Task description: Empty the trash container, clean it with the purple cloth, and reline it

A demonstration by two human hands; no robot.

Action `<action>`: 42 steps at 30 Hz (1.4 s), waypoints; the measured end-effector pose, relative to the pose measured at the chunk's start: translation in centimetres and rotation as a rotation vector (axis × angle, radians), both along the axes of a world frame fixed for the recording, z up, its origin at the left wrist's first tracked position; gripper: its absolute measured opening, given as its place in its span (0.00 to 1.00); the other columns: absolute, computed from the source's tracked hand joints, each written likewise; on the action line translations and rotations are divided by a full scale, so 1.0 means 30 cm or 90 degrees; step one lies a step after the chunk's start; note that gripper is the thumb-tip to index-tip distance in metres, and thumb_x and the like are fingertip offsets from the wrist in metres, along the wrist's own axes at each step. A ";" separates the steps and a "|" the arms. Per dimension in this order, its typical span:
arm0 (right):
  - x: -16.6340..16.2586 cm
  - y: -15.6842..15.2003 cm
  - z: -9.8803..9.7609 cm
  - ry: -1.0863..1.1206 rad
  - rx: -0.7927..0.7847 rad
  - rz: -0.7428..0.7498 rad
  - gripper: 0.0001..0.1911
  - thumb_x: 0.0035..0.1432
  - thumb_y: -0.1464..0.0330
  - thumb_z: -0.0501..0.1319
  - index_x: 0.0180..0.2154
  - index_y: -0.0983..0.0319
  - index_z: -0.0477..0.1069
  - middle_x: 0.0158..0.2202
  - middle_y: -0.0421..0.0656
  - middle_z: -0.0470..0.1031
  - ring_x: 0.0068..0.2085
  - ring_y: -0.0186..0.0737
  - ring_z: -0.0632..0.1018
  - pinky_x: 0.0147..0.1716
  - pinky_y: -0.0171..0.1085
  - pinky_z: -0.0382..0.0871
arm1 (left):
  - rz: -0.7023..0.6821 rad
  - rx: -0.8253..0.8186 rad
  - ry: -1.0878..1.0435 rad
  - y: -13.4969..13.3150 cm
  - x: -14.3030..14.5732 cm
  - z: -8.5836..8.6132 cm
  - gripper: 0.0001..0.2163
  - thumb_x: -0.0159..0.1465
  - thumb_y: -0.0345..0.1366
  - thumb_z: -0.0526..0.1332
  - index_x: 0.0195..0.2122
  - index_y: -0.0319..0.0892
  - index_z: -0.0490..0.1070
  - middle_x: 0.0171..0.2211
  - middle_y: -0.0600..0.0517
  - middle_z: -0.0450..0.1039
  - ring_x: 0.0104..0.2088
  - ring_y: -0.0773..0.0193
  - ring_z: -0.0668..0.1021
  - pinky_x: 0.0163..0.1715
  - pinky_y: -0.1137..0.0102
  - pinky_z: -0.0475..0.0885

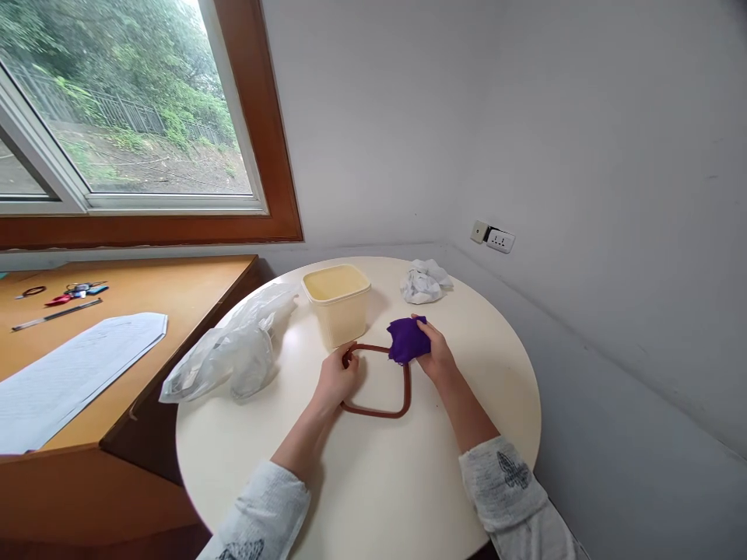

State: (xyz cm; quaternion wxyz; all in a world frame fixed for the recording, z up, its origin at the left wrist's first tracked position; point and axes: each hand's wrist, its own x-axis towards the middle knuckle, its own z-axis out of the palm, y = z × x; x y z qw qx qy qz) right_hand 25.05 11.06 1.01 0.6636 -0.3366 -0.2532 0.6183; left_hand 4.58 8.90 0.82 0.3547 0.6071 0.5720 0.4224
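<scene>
Centre of the picture, above a cream tabletop (pixel 362 482): the left hand (pixel 340 379) grips a squarish brown loop (pixel 407 389) by its left side. The right hand (pixel 436 350) pinches a purple cloth (pixel 407 340) overlapping the loop's upper-right corner; whether they touch is unclear.

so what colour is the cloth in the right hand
The cloth is deep purple, seen best in the head view.

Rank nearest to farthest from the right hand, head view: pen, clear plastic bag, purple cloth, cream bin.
1. Purple cloth: in the right hand.
2. Cream bin: left, farther back.
3. Clear plastic bag: left of the bin.
4. Pen: far left, on the desk.
</scene>
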 end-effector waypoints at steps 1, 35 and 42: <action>-0.007 -0.006 0.005 0.004 0.010 0.018 0.12 0.47 0.65 0.65 0.37 0.59 0.72 0.36 0.41 0.76 0.39 0.40 0.76 0.36 0.38 0.70 | -0.014 0.006 0.018 -0.001 0.004 0.000 0.16 0.55 0.35 0.56 0.45 0.40 0.72 0.40 0.46 0.75 0.39 0.57 0.75 0.39 0.66 0.67; -0.112 -0.060 0.008 -0.196 0.058 0.190 0.25 0.44 0.65 0.68 0.46 0.55 0.68 0.39 0.42 0.74 0.42 0.39 0.74 0.40 0.38 0.69 | -0.114 -0.180 -0.627 -0.001 0.000 0.049 0.12 0.53 0.36 0.67 0.35 0.37 0.70 0.27 0.53 0.71 0.24 0.71 0.72 0.23 0.75 0.69; -0.105 -0.080 0.032 -0.415 0.200 0.235 0.14 0.43 0.66 0.69 0.35 0.56 0.75 0.60 0.41 0.57 0.56 0.44 0.64 0.50 0.39 0.62 | -0.086 -0.191 -0.678 0.006 -0.009 0.049 0.07 0.56 0.34 0.63 0.33 0.36 0.69 0.29 0.51 0.73 0.28 0.68 0.75 0.28 0.74 0.73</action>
